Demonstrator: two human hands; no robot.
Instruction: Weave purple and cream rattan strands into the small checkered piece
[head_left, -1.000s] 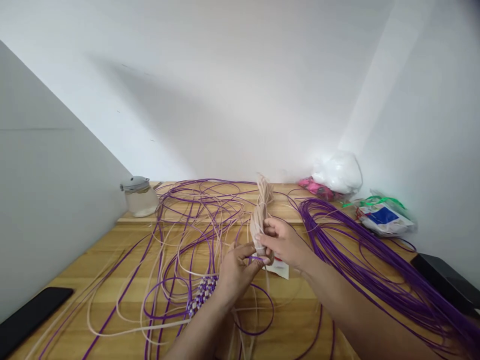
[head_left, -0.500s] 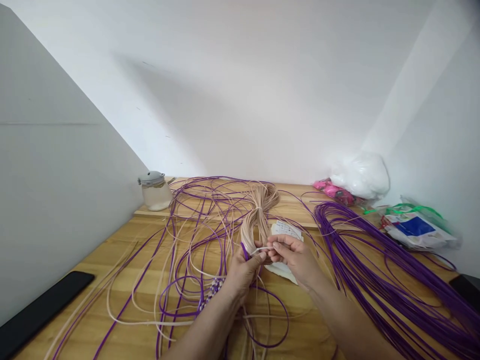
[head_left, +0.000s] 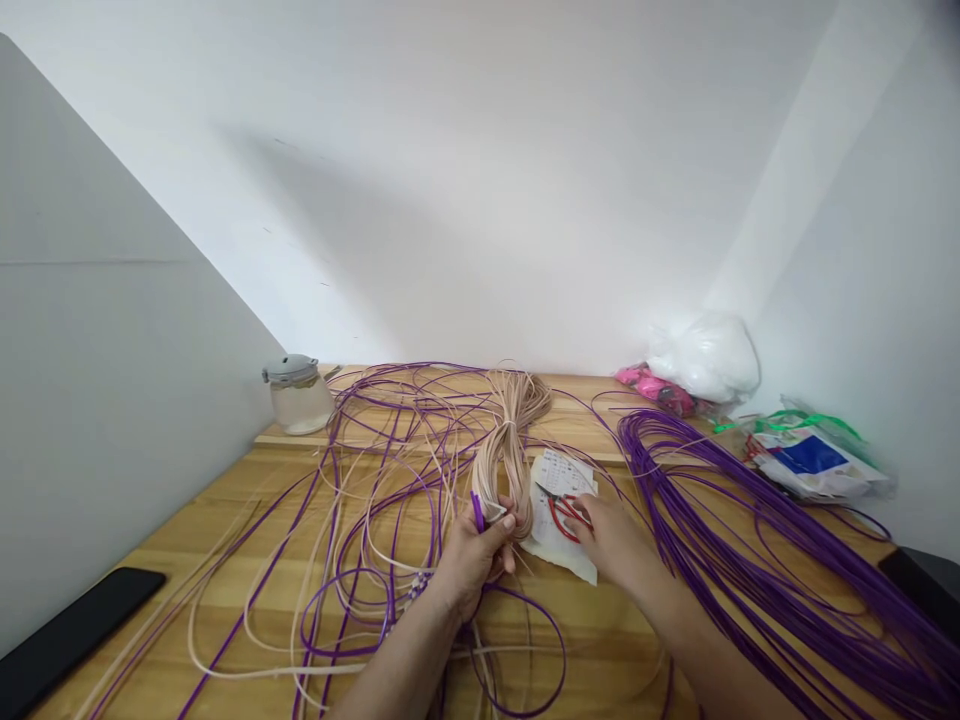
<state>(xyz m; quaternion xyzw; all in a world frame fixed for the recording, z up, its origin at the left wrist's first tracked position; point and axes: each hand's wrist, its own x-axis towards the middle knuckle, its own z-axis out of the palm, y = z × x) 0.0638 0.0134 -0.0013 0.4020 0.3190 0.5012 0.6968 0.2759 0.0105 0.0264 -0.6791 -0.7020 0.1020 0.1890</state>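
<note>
Left hand comes up from the bottom edge with the forearm angled in toward the middle, fingers curled shut around the near end of the beige bundle, with a purple strand poking up out of the same grip. The bundle runs away from the hand toward the wall and fans out at the far end. Right hand reaches in from the lower right, arm stretched across the worktop, palm down, fingers loosely spread and resting on the red scissors, not really closed on them as far as I can see. Scissors sit on a white paper slip just right of the bundle. Loose purple and beige strands loop all over the worktop around both hands, and a thick purple hank sweeps off to the right. Further out: a small jar near the left wall, a black phone at the left edge, a white bag and a clear packet at the back right.
</note>
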